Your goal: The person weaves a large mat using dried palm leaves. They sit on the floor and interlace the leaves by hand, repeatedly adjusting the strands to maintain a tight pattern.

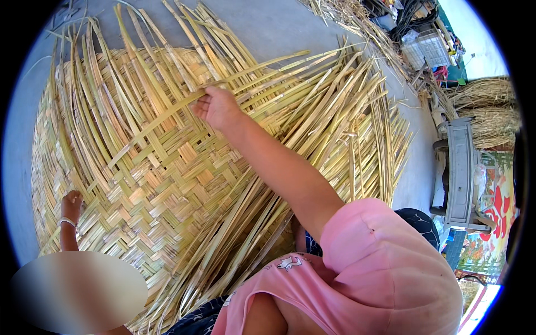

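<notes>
A large woven mat point(162, 195) of flat yellow-green reed strips lies across the floor before me, in a zigzag weave. My right hand point(215, 106) reaches over its far part, fingers closed on a flat reed strip point(148, 129) that runs diagonally across the weave. Long unwoven strips point(134, 72) fan out from the far edge. More loose ends point(335, 111) spread to the right. At the mat's left side, my left hand point(71, 205), with a white band at the wrist, is curled closed beside several strips. Whatever its fingers hold is hidden.
Loose reed ends point(223, 245) lie close to my body. Grey floor point(268, 28) surrounds the mat. Farther right stand a pale plastic crate point(429, 49) with clutter, a grey metal cart point(460, 173) and straw-like bundles point(486, 109). A blurred patch covers the lower left.
</notes>
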{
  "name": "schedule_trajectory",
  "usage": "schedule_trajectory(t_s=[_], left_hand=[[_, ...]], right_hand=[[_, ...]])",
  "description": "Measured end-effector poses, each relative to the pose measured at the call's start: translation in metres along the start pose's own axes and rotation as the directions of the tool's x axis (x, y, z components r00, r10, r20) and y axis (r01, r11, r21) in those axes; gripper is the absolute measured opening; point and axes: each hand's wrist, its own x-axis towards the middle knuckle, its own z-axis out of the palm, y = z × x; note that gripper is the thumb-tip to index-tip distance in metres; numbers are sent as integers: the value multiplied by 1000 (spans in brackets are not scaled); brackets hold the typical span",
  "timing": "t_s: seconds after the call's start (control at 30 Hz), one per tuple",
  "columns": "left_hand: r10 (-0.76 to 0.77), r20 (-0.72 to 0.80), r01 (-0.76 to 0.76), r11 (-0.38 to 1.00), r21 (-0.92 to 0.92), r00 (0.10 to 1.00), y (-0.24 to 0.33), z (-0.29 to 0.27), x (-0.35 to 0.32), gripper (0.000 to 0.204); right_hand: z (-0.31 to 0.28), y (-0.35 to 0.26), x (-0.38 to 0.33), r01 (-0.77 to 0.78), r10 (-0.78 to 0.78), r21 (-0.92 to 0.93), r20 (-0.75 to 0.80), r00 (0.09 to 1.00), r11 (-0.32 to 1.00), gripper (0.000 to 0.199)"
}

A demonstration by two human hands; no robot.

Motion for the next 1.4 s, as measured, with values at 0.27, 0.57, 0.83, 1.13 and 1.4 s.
schedule_trajectory(t_s=[0.27,0.57,0.83,1.13,1.4], left_hand=[[-13,-19,10,990,-139,1000,62,2,8,51],[-261,-242,283,957,60,935,149,22,-14,92],[-301,-186,334,925,183,935,166,24,-34,97],[133,-308,109,749,654,942,219,43,-50,73],[372,67,-373,874,312,926,294,78,-23,34]], right_hand=[[4,15,6,-53,32,71,267,963,996,15],[87,118,-31,-62,141,-244,319,937,968,19],[73,121,-44,12,110,-419,266,958,908,20],[61,78,-34,-6,3,18,172,985,1000,22],[40,-12,-10,309,-317,-239,4,948,921,24]])
